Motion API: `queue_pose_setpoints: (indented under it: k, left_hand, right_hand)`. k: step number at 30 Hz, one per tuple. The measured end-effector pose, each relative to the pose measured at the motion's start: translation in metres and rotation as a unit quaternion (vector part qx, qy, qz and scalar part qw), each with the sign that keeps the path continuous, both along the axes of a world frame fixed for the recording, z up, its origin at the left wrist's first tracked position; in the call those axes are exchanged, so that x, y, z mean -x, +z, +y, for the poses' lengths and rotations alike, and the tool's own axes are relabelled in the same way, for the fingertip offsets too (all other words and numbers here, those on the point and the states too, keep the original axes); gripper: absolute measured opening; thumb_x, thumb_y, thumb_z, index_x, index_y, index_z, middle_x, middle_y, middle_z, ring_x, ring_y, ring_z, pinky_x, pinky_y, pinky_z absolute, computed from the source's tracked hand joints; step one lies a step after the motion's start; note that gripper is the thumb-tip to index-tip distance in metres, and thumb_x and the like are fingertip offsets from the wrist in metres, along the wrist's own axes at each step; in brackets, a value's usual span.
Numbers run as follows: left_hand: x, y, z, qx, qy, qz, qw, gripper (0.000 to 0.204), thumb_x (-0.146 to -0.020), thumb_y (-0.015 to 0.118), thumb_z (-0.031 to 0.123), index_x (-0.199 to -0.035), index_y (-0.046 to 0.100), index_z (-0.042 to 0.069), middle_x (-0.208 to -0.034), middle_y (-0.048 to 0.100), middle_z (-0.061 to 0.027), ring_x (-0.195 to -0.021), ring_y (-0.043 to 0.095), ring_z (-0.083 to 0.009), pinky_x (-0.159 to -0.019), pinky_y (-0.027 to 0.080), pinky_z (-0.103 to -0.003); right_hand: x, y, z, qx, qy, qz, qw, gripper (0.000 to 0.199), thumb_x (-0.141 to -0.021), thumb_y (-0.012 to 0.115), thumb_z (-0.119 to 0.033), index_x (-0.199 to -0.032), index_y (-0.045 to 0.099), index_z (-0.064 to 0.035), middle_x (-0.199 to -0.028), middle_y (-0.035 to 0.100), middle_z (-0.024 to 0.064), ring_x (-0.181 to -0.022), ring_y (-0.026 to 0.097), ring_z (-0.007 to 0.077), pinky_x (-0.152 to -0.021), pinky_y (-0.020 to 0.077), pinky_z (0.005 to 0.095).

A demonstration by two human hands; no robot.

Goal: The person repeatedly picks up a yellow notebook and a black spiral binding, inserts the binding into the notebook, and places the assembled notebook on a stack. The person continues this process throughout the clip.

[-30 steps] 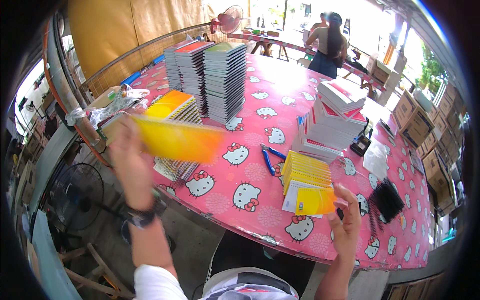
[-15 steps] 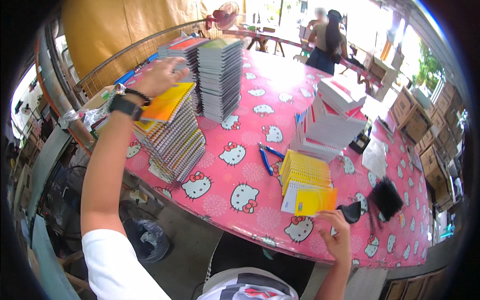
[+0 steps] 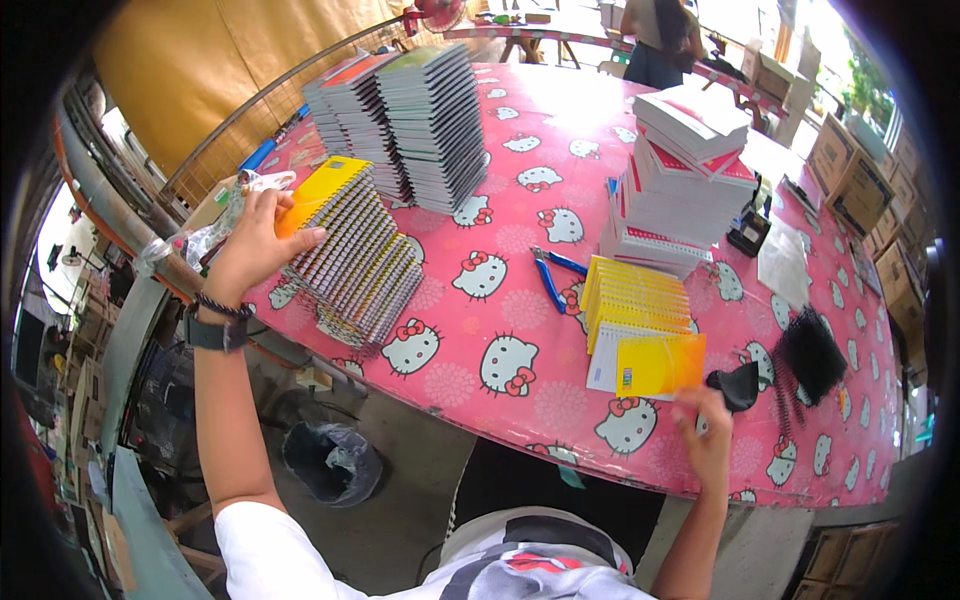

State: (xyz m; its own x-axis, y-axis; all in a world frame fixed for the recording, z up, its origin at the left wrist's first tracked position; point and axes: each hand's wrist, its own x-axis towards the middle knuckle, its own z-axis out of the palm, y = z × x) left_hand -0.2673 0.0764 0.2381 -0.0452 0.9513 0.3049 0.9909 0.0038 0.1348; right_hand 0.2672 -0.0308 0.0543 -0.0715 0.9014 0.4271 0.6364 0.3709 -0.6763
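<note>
Head view: left grip, closure unclear, touches the top notebook, long axis slanting away rightward.

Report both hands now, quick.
Left hand: open, thumb spread, against the spiral notebook stack.
Right hand: by the yellow cover; blurred, grip cannot be told.

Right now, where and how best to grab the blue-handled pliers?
Likely by the pliers' blue handles, from above on the near-left side. The tool lies flat and spread open, metal tip pointing away, handles splaying toward the person and rightward; the right handle's end sits close to the yellow notebooks.
</note>
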Motion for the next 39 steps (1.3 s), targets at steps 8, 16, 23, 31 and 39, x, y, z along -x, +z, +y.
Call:
queue_pose_setpoints:
  k: [8, 16, 23, 31, 39]
  left_hand:
    - [-0.097, -0.029, -0.023, -0.257, -0.098, 0.017, 0.961, 0.054, -0.080, 0.070, 0.040, -0.116, 0.053, 0.003, -0.116, 0.053, -0.0160, -0.114, 0.049, -0.0324, -0.100, 0.035, -0.044]
    - [-0.263, -0.156, -0.043, -0.129, -0.240, -0.338, 0.901, 0.049, -0.070, 0.077, 0.013, -0.112, 0.056, 0.004, -0.111, 0.057, -0.0117, -0.110, 0.052, -0.0273, -0.095, 0.039, -0.039]
    - [-0.296, -0.225, -0.056, -0.014, -0.211, -0.305, 0.929, 0.041, -0.066, 0.078, 0.014, -0.102, 0.062, 0.003, -0.110, 0.057, -0.0146, -0.102, 0.051, -0.0318, -0.090, 0.041, -0.042]
    - [-0.300, -0.221, -0.054, 0.000, -0.213, -0.311, 0.926, 0.056, -0.066, 0.078, 0.014, -0.117, 0.059, 0.003, -0.110, 0.055, -0.0153, -0.105, 0.049, -0.0315, -0.091, 0.041, -0.040]
    - [-0.293, -0.213, -0.055, -0.078, -0.188, -0.318, 0.926, 0.079, -0.065, 0.083, 0.017, -0.133, 0.044, 0.002, -0.118, 0.050, -0.0138, -0.113, 0.046, -0.0278, -0.097, 0.038, -0.039]
  right_hand:
    - [-0.019, -0.015, 0.080, 0.038, -0.188, -0.060, 0.980, 0.062, -0.074, 0.076, -0.017, -0.127, 0.050, -0.0021, -0.108, 0.064, 0.0202, -0.095, 0.063, 0.0313, -0.084, 0.0488, 0.0387]
    - [-0.021, -0.009, 0.093, 0.189, -0.104, 0.061, 0.975, 0.050, -0.069, 0.080, -0.006, -0.114, 0.057, 0.0012, -0.085, 0.063, 0.0056, -0.078, 0.059, 0.0132, -0.071, 0.0490, 0.0285]
    - [-0.006, -0.023, 0.078, 0.153, -0.156, 0.076, 0.973, 0.047, -0.065, 0.081, -0.008, -0.106, 0.060, 0.0010, -0.087, 0.068, 0.0161, -0.079, 0.067, 0.0226, -0.072, 0.0516, 0.0314]
    - [0.000, -0.034, 0.059, 0.146, -0.082, 0.379, 0.910, 0.035, -0.069, 0.073, 0.006, -0.101, 0.060, 0.0042, -0.091, 0.068, 0.0108, -0.081, 0.065, 0.0126, -0.071, 0.0515, 0.0261]
    - [0.021, -0.014, 0.037, 0.064, -0.128, 0.280, 0.949, 0.029, -0.075, 0.068, 0.008, -0.102, 0.059, 0.0018, -0.089, 0.066, 0.0069, -0.082, 0.063, 0.0121, -0.075, 0.0507, 0.0239]
